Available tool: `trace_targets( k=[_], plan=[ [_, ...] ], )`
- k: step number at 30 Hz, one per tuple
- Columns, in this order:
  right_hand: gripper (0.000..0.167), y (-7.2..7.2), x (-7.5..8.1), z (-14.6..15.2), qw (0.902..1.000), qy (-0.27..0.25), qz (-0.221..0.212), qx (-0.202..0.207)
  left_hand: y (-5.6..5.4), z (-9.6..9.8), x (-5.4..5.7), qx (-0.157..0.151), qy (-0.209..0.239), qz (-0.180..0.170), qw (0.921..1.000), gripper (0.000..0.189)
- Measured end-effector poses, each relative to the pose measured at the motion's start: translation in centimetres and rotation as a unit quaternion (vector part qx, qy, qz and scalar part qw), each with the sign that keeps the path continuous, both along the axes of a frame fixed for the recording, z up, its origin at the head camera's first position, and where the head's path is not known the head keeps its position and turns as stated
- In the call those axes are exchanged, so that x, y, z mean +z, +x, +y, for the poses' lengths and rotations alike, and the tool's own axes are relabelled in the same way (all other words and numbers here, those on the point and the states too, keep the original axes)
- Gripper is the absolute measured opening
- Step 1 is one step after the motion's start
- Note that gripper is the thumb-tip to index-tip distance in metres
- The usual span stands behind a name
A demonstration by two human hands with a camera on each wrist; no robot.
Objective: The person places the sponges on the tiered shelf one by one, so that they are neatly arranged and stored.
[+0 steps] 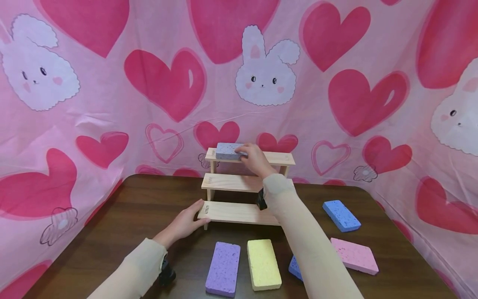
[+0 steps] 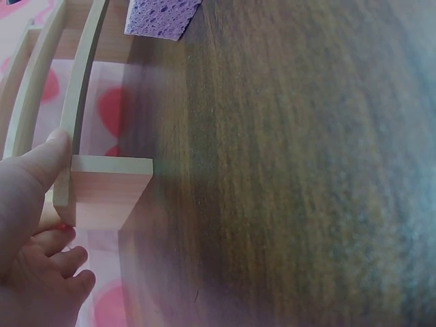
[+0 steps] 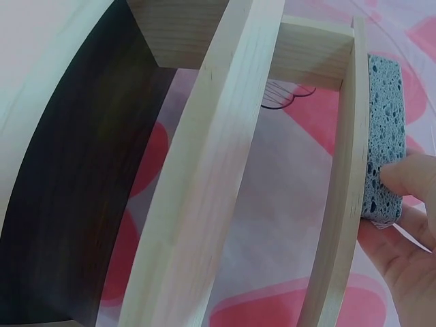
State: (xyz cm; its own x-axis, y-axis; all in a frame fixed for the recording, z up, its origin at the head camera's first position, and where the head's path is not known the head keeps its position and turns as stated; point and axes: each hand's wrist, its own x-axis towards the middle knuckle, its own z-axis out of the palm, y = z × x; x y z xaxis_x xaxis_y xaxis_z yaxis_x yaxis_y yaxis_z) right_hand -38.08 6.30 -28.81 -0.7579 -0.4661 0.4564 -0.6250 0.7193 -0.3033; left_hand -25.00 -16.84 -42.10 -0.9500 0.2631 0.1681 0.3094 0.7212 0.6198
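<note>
Pinches the grey-blue sponge (image 1: pixel 227 151) by its right end between thumb and fingers of the right hand (image 1: pixel 257 160), just left of that hand on the top tier (image 1: pixel 276 158) of the wooden rack (image 1: pixel 229 182). Grips the left end of the bottom tier (image 1: pixel 235 212) with the left hand (image 1: pixel 184 223). Has the purple sponge (image 1: pixel 223 269) and yellow sponge (image 1: pixel 263 265) on the counter (image 1: pixel 149 197), nearer than the left hand and to its right; the partly hidden dark blue sponge (image 1: pixel 294 268), pink sponge (image 1: pixel 354 256) and bright blue sponge (image 1: pixel 341 216) lower right of the right hand.
</note>
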Motion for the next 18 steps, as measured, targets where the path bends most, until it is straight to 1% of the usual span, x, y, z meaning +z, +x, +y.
trace_targets(
  k=[4, 10, 13, 18],
  plan=[
    [0.028, 0.2, 0.1, 0.0, 1.0, 0.003, -0.007, -0.005, 0.0, 0.0, 0.0, 0.0, -0.001, 0.001, 1.0, 0.072],
    [0.028, 0.5, 0.3, 0.3, 1.0, 0.001, -0.002, -0.006, 0.1, 0.0, 0.0, 0.0, 0.003, -0.003, 1.0, 0.072],
    [0.031, 0.7, 0.6, 0.5, 0.9999, -0.009, -0.006, -0.007, 0.1, 0.0, 0.0, 0.0, 0.004, -0.002, 1.0, 0.072],
    [0.035, 1.4, 1.3, 1.1, 0.9991, -0.038, -0.018, 0.004, 0.0, -0.1, -0.1, -0.003, 0.002, 0.004, 1.0, 0.072]
  ],
)
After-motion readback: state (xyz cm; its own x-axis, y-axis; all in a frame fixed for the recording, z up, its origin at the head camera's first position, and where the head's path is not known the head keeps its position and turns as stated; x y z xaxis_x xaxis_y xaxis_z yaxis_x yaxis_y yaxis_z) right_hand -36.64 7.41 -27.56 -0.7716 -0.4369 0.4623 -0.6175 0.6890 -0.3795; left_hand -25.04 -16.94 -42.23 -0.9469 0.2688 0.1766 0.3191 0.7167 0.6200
